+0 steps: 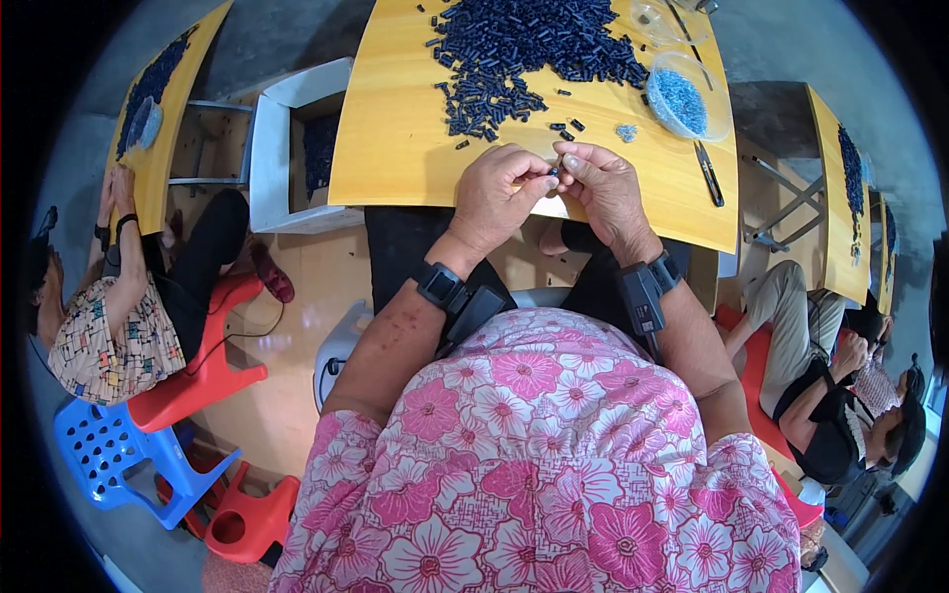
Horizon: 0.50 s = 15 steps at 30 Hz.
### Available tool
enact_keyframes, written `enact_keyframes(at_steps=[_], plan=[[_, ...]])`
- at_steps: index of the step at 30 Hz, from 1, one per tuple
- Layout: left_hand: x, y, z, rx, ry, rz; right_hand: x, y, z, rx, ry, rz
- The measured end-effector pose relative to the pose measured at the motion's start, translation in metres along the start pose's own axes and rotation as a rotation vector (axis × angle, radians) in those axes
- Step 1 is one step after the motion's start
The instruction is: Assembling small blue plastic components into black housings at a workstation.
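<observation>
My left hand (pixel 502 193) and my right hand (pixel 605 190) meet at the near edge of the yellow table (pixel 395 148). Between their fingertips is a small dark cylindrical piece (pixel 554 172), mostly covered by the fingers. Both hands are closed in a pinch on it. Just beyond them lie a few loose dark pieces (pixel 565 130). Farther back spreads a big heap of short dark blue-black cylinders (pixel 534 44). A clear round bowl (pixel 720 111) of tiny pale blue parts (pixel 679 99) stands to the right, with a small cluster of the same parts (pixel 626 131) on the tabletop beside it.
Dark-handled snips (pixel 709 173) lie near the table's right edge. Another clear dish (pixel 652 20) sits at the back right. An open box (pixel 269 163) stands against the table's left side. People work at tables on both sides, among red stools (pixel 213 346) and a blue stool (pixel 119 450).
</observation>
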State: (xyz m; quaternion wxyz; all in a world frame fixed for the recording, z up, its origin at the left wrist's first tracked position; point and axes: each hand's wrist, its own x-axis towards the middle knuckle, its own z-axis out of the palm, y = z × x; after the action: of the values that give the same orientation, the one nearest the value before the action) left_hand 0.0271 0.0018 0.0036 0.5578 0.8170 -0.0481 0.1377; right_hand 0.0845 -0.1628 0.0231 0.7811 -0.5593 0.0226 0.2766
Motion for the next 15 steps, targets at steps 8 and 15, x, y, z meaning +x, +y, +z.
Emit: enact_keyframes(at_steps=[8,15], plan=[[0.0003,-0.0014,0.0007,0.024,-0.018,0.0,0.0017,0.0015,-0.001,0.005,-0.008,-0.008],[0.0003,-0.0008,0.0016,0.053,0.003,0.012,0.0015,0.0025,-0.002,-0.017,-0.022,-0.008]])
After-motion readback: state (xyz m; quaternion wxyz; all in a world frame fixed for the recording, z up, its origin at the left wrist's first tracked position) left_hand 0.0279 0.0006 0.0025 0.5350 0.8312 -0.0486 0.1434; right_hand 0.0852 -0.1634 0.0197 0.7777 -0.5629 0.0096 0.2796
